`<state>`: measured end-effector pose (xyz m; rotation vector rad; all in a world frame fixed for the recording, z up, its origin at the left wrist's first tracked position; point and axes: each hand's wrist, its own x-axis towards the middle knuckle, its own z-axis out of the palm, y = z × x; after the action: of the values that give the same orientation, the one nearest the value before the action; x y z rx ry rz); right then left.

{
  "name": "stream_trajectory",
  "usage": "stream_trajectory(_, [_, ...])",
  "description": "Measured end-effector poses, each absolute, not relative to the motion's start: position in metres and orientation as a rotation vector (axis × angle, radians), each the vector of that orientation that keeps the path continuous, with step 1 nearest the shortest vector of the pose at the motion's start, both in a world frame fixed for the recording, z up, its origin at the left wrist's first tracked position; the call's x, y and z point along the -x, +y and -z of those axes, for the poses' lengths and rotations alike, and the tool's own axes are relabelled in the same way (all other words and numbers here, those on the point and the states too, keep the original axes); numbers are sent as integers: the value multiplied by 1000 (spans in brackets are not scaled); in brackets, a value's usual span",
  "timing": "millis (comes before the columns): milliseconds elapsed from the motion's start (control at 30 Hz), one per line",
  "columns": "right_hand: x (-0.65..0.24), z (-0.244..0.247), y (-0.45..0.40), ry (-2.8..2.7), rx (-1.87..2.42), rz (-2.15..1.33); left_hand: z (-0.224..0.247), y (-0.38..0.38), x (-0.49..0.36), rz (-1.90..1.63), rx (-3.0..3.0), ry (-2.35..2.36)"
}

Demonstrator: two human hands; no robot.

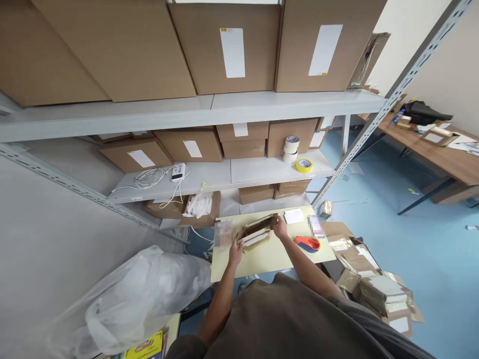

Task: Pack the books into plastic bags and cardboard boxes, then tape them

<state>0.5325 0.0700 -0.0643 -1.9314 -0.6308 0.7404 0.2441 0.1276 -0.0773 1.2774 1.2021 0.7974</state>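
A small cardboard box (256, 240) is held between my two hands above the pale yellow table (232, 268). Its brown flap is tilted up, and a whitish strip shows along the side nearer me. My left hand (235, 252) grips the box's left end, fingers closed round the edge. At the far right corner, my right hand (279, 227) pinches the raised flap. A clear plastic bag (223, 233) lies to the left of the box. To the right are white paper slips (294, 216) and a red-and-blue tape dispenser (307, 243).
Metal shelving (262, 107) with cardboard cartons rises behind the table. Tape rolls (304, 165) and a white power strip (178, 172) sit on its middle shelf. Flattened boxes (385, 294) pile on the floor at right; a large plastic sack (149, 289) stands at left.
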Motion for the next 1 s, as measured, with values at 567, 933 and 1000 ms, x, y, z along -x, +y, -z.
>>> stream_trajectory(567, [-507, 26, 37, -999, 2407, -729, 56, 148, -245, -714, -1792, 1082])
stream_trajectory(933, [-507, 34, 32, -959, 2395, -688, 14, 195, -287, -138, -2174, 1157])
stream_trajectory(1000, [-508, 37, 30, -963, 2383, -686, 15, 203, -296, -82, -2135, 1202])
